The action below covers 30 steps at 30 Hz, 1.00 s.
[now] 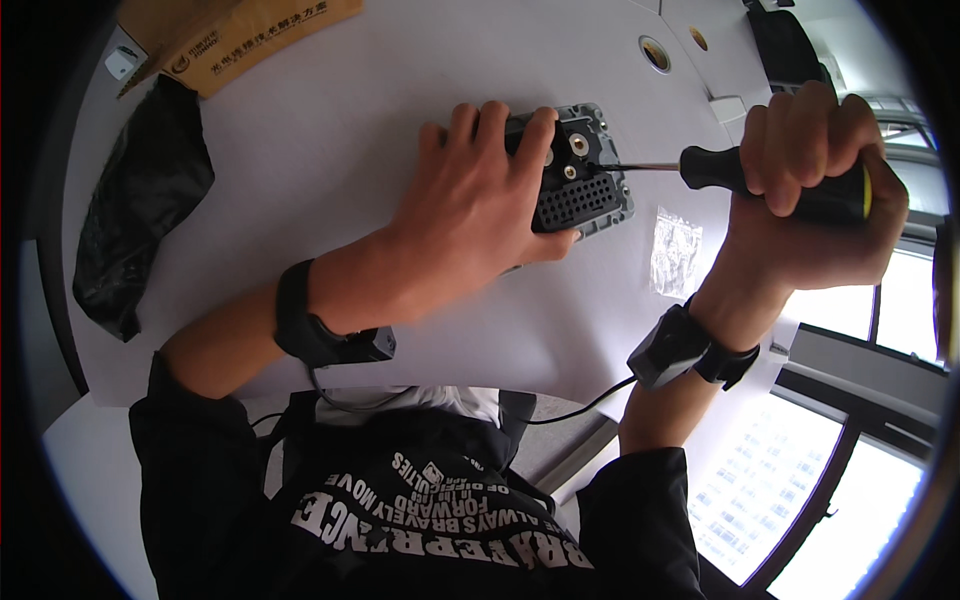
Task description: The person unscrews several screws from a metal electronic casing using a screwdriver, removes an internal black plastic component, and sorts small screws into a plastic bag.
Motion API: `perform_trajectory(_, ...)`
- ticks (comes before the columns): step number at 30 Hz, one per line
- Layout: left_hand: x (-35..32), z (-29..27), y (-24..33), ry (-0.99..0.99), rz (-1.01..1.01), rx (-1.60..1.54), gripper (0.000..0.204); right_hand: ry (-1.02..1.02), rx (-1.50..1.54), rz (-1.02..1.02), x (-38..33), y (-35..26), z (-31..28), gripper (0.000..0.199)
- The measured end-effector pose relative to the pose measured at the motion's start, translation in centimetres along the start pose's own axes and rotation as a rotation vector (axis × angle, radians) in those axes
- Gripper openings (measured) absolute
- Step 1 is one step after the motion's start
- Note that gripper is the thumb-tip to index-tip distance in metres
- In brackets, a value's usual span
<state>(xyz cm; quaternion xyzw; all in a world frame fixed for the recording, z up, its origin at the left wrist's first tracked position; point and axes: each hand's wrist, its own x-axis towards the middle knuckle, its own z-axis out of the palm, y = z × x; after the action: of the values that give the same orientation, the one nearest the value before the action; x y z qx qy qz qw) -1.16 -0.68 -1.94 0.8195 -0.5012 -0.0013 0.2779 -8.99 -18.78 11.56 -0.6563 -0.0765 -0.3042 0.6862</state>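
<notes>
A dark grey rectangular connector housing [585, 180], with a black insert full of small holes and several round screw points on its face, lies on the white table [330, 130] in the upper middle of the frame. The left hand [470, 215] lies over its left side, its grip pinching the housing: the fingers curl over the top edge and the thumb presses along the lower edge. From the right, the thin metal shaft of a screwdriver [760, 180] runs almost level toward the housing, and its tip meets one of the screw points near the housing's upper middle. The right hand [810, 190], at the upper right of the frame, has its grip pressed together in a full fist around the black handle, whose yellow band shows just past the fingers at the far right. Each wrist carries a black strap with a small black box, and thin cables trail from them toward the body. Below the screwdriver, right of the housing, a small clear plastic bag [676, 250] lies flat on the table. At the left edge of the table lies a crumpled black bag [140, 210], and above it, in the upper left, a brown cardboard box [240, 35]. Two round holes [655, 52] sit in the table surface at the top.
</notes>
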Motion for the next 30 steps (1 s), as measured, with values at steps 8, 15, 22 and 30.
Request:
perform_trajectory(8,0.6,0.9,-0.7,0.111,0.089,-0.043,0.094,0.044,0.039,-0.202,-3.5,-1.8,-2.3,0.024)
perform_trajectory(15,1.1,-0.5,-1.5,-0.060,0.062,-0.038,0.090,0.263,-0.426,-0.263,-7.7,-6.3,-3.7,0.022)
perform_trajectory(22,2.7,-3.8,-2.9,-0.338,0.053,-0.131,0.095,0.048,-1.326,0.144,-11.8,-2.3,-5.7,0.017)
perform_trajectory(30,2.9,-6.8,-3.0,-0.403,0.127,0.072,0.087,-0.103,-1.455,0.443,-14.4,1.1,-9.8,0.028)
